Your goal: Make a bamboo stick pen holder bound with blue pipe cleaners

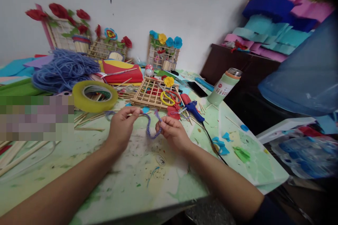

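A short braided blue-purple yarn cord point(148, 130) hangs in a U-shaped sag between my two hands, above the table. My left hand point(123, 124) pinches one end between thumb and fingers, and a loose strand shows behind it. The other end, with a frayed tuft, is pinched in my right hand point(174, 132). Just beyond the hands lies a lattice of thin wooden sticks point(151, 93) with a yellow paper flower point(169, 81) on it. Yellow-handled scissors point(167, 99) rest at its right side, and a blue glue gun point(194, 111) lies farther right.
A roll of yellow tape point(95, 96) and a heap of blue yarn point(64, 70) sit at the left. Toward the right stand a green bottle point(224, 87) and a phone point(197, 89). The glue gun's black cord point(212, 142) runs toward the front. Paper scraps point(221, 146) dot the tabletop.
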### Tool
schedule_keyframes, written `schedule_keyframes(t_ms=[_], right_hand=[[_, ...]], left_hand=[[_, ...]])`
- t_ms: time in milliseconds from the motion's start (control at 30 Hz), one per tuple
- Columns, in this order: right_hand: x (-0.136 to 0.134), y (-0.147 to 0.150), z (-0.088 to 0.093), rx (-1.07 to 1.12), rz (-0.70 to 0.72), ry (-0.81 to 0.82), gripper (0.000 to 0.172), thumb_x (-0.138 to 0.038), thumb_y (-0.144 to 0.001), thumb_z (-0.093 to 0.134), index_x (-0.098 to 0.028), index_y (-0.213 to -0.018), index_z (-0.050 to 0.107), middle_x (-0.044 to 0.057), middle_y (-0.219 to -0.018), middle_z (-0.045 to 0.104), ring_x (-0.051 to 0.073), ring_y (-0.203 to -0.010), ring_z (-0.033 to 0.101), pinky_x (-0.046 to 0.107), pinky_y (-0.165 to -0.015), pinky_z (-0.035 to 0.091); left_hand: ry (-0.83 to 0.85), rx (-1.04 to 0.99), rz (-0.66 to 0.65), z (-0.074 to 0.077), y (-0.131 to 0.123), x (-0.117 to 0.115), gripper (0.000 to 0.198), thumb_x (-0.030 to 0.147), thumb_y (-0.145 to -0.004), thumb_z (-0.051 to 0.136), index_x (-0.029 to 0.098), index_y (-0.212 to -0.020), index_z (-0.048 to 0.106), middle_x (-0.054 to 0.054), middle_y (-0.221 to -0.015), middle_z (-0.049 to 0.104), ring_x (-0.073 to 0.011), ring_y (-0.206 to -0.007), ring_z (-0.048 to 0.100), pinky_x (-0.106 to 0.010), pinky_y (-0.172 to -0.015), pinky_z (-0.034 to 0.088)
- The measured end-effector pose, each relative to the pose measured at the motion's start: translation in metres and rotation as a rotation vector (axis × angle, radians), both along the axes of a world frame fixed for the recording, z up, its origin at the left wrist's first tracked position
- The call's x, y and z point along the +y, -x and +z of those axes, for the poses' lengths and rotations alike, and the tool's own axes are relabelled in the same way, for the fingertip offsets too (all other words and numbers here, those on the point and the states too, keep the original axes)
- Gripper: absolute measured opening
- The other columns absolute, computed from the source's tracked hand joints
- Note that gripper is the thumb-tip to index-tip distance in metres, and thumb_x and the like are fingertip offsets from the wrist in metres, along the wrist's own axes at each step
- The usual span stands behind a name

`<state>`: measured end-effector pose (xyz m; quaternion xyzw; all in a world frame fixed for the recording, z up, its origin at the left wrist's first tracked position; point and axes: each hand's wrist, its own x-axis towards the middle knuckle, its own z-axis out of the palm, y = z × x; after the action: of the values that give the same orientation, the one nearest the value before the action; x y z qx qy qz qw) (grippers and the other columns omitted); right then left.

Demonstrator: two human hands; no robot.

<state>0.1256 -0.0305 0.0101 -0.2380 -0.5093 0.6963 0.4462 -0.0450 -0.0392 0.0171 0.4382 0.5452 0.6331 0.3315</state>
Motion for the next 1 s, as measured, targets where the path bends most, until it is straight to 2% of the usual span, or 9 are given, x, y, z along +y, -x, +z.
schedule_keyframes(t_ms=[100, 167, 267, 367, 467, 567, 667, 833, 1000], right_hand=[[0.001, 0.0, 0.004, 0.074, -0.045, 0.032, 0.024, -0.037, -0.072, 0.07, -0.017, -0.071, 0.058, 0.0, -0.069, 0.054, 0.01, -0.064, 0.049, 0.025, -0.065, 0.04], [0.002, -0.001, 0.006, 0.095, -0.087, 0.056, 0.024, -0.036, -0.07, 0.07, -0.017, -0.07, 0.056, 0.0, -0.069, 0.053, 0.01, -0.063, 0.048, 0.025, -0.063, 0.039], [0.005, -0.002, 0.007, 0.076, -0.136, 0.077, 0.025, -0.036, -0.068, 0.07, -0.018, -0.069, 0.054, -0.001, -0.068, 0.052, 0.01, -0.062, 0.047, 0.024, -0.06, 0.039], [0.008, -0.004, 0.003, 0.014, -0.168, 0.074, 0.027, -0.037, -0.066, 0.071, -0.017, -0.068, 0.053, -0.002, -0.066, 0.051, 0.009, -0.059, 0.045, 0.023, -0.059, 0.037], [0.011, -0.005, -0.001, -0.126, -0.206, -0.018, 0.029, -0.04, -0.066, 0.071, -0.018, -0.064, 0.052, -0.003, -0.059, 0.049, 0.009, -0.055, 0.041, 0.023, -0.056, 0.035], [0.011, -0.006, -0.001, -0.242, -0.233, -0.109, 0.031, -0.042, -0.067, 0.07, -0.018, -0.063, 0.051, -0.004, -0.056, 0.048, 0.009, -0.053, 0.039, 0.023, -0.054, 0.033], [0.008, -0.004, 0.0, -0.277, -0.194, -0.129, 0.033, -0.043, -0.066, 0.071, -0.018, -0.064, 0.05, -0.004, -0.057, 0.047, 0.008, -0.053, 0.039, 0.022, -0.053, 0.032], [0.002, -0.002, 0.001, -0.3, -0.038, -0.103, 0.032, -0.044, -0.068, 0.069, -0.018, -0.066, 0.05, -0.004, -0.057, 0.048, 0.008, -0.05, 0.041, 0.022, -0.049, 0.034], [0.002, -0.001, 0.0, -0.315, -0.033, -0.106, 0.032, -0.043, -0.069, 0.069, -0.018, -0.064, 0.049, -0.005, -0.055, 0.047, 0.007, -0.048, 0.041, 0.022, -0.048, 0.034]], left_hand=[[-0.039, -0.036, 0.095, -0.002, 0.008, 0.007, 0.02, 0.04, -0.073, 0.066, 0.02, -0.071, 0.065, 0.0, -0.073, 0.063, -0.0181, -0.079, 0.057, -0.031, -0.079, 0.043], [-0.038, -0.061, 0.096, -0.004, 0.009, 0.009, 0.025, 0.044, -0.075, 0.063, 0.02, -0.066, 0.062, 0.0, -0.067, 0.059, -0.0175, -0.074, 0.055, -0.03, -0.074, 0.043], [-0.005, -0.05, 0.036, -0.003, 0.004, 0.006, 0.03, 0.047, -0.075, 0.064, 0.02, -0.062, 0.061, 0.0, -0.064, 0.058, -0.0171, -0.07, 0.054, -0.031, -0.074, 0.043], [0.022, -0.013, -0.06, 0.0, -0.004, -0.001, 0.026, 0.045, -0.071, 0.069, 0.02, -0.069, 0.067, -0.002, -0.073, 0.065, -0.0184, -0.077, 0.058, -0.031, -0.078, 0.044], [0.016, 0.039, -0.121, 0.0, -0.008, -0.004, 0.028, 0.044, -0.067, 0.072, 0.019, -0.081, 0.07, -0.004, -0.086, 0.069, -0.0204, -0.084, 0.061, -0.032, -0.079, 0.046], [0.013, 0.063, -0.139, -0.001, -0.009, -0.005, 0.03, 0.043, -0.067, 0.073, 0.019, -0.085, 0.071, -0.005, -0.088, 0.071, -0.0211, -0.084, 0.063, -0.034, -0.08, 0.048], [0.025, 0.077, -0.144, 0.002, -0.011, -0.006, 0.028, 0.042, -0.069, 0.071, 0.018, -0.083, 0.071, -0.005, -0.087, 0.073, -0.0218, -0.085, 0.064, -0.035, -0.081, 0.049], [0.016, 0.098, -0.215, 0.008, -0.015, -0.01, 0.025, 0.04, -0.068, 0.072, 0.019, -0.082, 0.073, -0.005, -0.086, 0.074, -0.022, -0.084, 0.065, -0.035, -0.08, 0.05], [0.006, 0.145, -0.256, 0.009, -0.015, -0.013, 0.019, 0.039, -0.068, 0.072, 0.021, -0.074, 0.074, -0.003, -0.077, 0.074, -0.0214, -0.077, 0.065, -0.034, -0.076, 0.05]])
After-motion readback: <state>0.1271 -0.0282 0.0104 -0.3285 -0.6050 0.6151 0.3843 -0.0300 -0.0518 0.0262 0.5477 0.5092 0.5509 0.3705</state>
